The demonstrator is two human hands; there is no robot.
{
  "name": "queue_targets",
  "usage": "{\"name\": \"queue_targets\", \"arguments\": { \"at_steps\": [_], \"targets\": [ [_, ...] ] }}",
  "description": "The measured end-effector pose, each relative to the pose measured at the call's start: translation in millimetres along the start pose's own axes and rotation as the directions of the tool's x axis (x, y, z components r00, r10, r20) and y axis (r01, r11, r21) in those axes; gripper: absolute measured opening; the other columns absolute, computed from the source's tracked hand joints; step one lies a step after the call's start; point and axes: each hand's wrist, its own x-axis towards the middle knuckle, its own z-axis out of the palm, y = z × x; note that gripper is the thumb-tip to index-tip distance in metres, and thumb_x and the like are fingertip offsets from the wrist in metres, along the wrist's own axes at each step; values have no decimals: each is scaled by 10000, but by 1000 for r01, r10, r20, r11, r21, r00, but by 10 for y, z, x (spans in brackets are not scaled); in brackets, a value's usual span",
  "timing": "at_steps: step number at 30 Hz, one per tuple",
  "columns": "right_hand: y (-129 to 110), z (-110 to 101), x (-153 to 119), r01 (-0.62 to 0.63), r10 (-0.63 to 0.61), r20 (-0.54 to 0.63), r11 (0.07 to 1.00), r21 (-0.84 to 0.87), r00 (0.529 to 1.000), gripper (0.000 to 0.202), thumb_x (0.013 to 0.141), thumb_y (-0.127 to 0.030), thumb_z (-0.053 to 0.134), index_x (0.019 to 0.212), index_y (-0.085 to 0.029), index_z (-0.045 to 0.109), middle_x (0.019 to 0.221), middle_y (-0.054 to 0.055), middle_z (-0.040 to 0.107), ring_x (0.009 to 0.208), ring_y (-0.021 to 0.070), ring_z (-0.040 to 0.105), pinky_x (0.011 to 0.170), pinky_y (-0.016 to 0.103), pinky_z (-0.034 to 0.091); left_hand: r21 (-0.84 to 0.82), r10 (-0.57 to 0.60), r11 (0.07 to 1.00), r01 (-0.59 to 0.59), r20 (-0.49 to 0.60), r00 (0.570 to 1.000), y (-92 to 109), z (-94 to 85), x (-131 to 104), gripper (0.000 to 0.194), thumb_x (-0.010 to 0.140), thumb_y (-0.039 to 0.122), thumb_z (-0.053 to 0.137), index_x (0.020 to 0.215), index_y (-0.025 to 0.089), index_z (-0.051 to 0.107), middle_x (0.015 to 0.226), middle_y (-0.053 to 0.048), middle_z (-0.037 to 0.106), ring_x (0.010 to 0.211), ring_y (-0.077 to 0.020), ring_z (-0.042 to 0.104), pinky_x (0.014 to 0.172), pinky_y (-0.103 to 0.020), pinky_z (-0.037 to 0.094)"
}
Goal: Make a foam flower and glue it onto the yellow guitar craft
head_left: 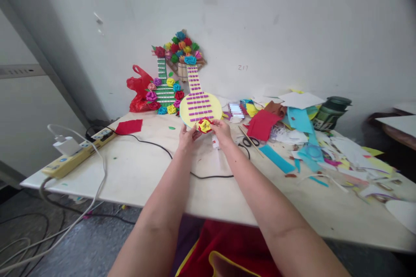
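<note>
A yellow paper lute [214, 106] with purple bars and white strings leans upright against other craft pieces. At its bottom edge is a red and yellow paper flower [205, 126]. My right hand [222, 132] is closed with its fingertips on the flower's right side. My left hand [187, 136] closes on the lute's lower left rim, its fingertips beside the flower. Behind the lute stand a green instrument-shaped piece [165, 94] edged with paper roses and a diamond-shaped panel of paper flowers [182, 47]. A glue gun [216, 142] lies below my right hand, partly covered.
Scissors [251, 140], a wooden stick [251, 142] and blue paper strips [277, 159] lie to the right, before piled scraps and a dark green bottle [331, 112]. A power strip [78, 156] and a red paper piece [129, 127] are left. A black cord [211, 177] crosses the table [139, 181].
</note>
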Motion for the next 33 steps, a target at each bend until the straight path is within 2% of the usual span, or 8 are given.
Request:
{"name": "queue_targets", "arguments": {
  "at_steps": [6,10,17,20,22,25,28,33],
  "targets": [
    [135,-1,64,108,-107,13,987,-122,994,264,596,-262,596,836,-152,587,770,35,654,727,163,613,669,285,476,-26,11,1000,-11,17,1000,3,18,-12,487,643,178,686,1090,223,498,863,-35,669,715,-168,653,697,-325,531],
    [172,-13,114,233,-222,71,930,-285,972,248,642,-270,581,872,-178,603,817,32,672,778,167,627,733,302,478,-9,-7,1000,7,5,1000,6,27,-30,511,649,175,671,1123,234,489,874,-28,666,692,-153,650,668,-293,532],
    [-6,19,34,326,-312,145,669,-668,939,223,739,-304,530,930,-228,618,902,20,668,835,190,596,721,317,459,-19,-18,1000,18,-7,1000,17,20,-29,518,652,135,637,1135,236,477,858,-24,662,668,-146,645,637,-280,533],
    [-40,31,25,386,-369,203,535,-752,907,240,771,-285,486,971,-229,607,956,29,646,892,213,555,723,333,446,-25,-12,1000,12,2,1000,7,14,-25,514,658,136,633,1136,236,476,867,-25,662,675,-148,645,640,-284,533],
    [-30,31,32,425,-399,240,482,-766,885,249,787,-276,464,989,-223,600,988,43,625,926,222,526,738,341,438,-32,-12,999,12,1,1000,0,10,-23,506,663,140,634,1135,236,478,878,-27,660,686,-146,644,654,-286,532],
    [0,18,35,454,-451,238,465,-760,860,250,788,-280,473,996,-214,596,1030,73,582,980,236,483,787,357,421,-47,-15,999,14,-8,1000,-3,11,-19,479,674,137,631,1120,238,488,901,-29,657,697,-142,643,672,-291,531],
    [20,3,24,459,-531,170,476,-750,830,292,766,-310,517,1026,-192,577,1156,115,494,1089,264,406,879,394,373,-56,-23,998,21,-23,999,-1,21,-11,468,686,141,634,1119,248,492,934,-29,653,707,-141,642,685,-298,532],
    [31,9,16,412,-567,45,540,-734,823,540,712,-358,587,1184,-141,441,1311,180,339,1195,305,306,967,466,282,-51,-46,998,44,-42,998,4,39,-9,486,700,141,631,1146,262,479,949,-31,654,701,-136,641,690,-295,532]
  ]
}}
